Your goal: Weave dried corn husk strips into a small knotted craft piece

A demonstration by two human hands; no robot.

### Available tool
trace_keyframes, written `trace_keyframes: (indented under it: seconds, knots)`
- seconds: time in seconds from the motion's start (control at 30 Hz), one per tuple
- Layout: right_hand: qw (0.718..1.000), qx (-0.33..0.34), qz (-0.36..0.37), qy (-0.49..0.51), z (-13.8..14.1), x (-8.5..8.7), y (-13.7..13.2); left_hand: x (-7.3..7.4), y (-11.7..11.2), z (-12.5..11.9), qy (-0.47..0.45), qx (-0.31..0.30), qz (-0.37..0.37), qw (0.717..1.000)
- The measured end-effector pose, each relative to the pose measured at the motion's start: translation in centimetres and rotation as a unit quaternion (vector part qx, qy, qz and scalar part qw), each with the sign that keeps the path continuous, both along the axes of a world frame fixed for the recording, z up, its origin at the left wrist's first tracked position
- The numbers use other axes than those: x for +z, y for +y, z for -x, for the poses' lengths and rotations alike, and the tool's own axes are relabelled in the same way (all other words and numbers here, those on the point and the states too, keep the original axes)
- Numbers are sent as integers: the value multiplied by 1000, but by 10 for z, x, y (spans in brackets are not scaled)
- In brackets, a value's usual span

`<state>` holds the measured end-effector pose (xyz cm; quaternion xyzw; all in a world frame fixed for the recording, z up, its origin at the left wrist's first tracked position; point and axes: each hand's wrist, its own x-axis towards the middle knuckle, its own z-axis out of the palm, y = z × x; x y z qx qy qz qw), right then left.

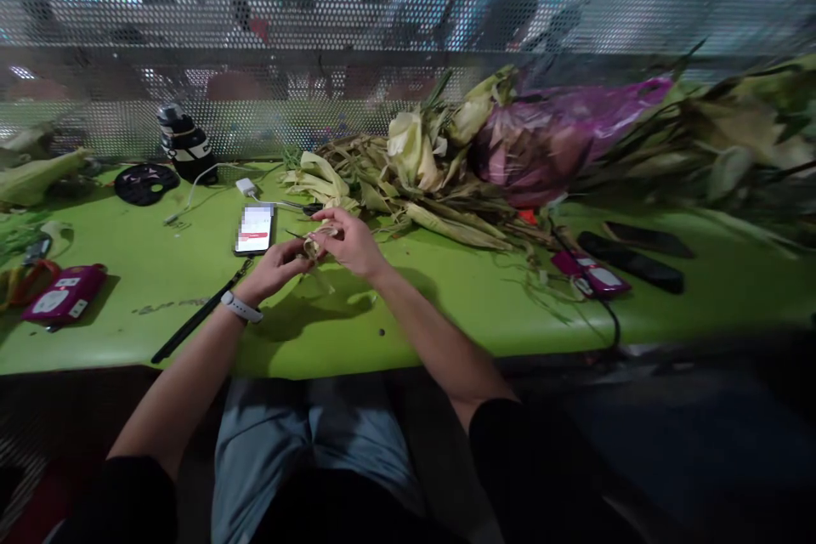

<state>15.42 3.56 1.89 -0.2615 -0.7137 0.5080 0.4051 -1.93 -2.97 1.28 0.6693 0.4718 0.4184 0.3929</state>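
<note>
Over the green tabletop [331,319], my left hand [279,269] and my right hand [353,245] meet with bent fingers. Between them is a small curled piece of pale dried husk [312,247], pinched from both sides, with a thin strip hanging below. Fingers cover part of it. Just left of the hands lies a lit phone [253,229] with a black wrist strap [202,316]. Close behind my right hand spreads a heap of corn husks [395,166], green and dry ones mixed.
A pink plastic bag [541,149] rests in the husks. Purple boxes [67,296] [592,274] lie at both sides, the right one beside a dark elongated case [631,262]. A black bottle [187,144], a black fan-shaped item [146,184] and a white charger [246,187] stand before the perforated metal screen [255,115].
</note>
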Motion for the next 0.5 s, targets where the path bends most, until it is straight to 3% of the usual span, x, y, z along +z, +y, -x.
trace_keyframes:
  seconds: [0.33,0.43,0.5]
  knots:
    - [995,-50,51,76,2,-1,13,-6,5,1,-48,32,-3,998]
    - [992,-102,70,30,0,-2,18,-6,4,1,-41,39,-28,998]
    - [987,-87,125,-51,-1,0,19,-6,4,1,-30,25,-45,998]
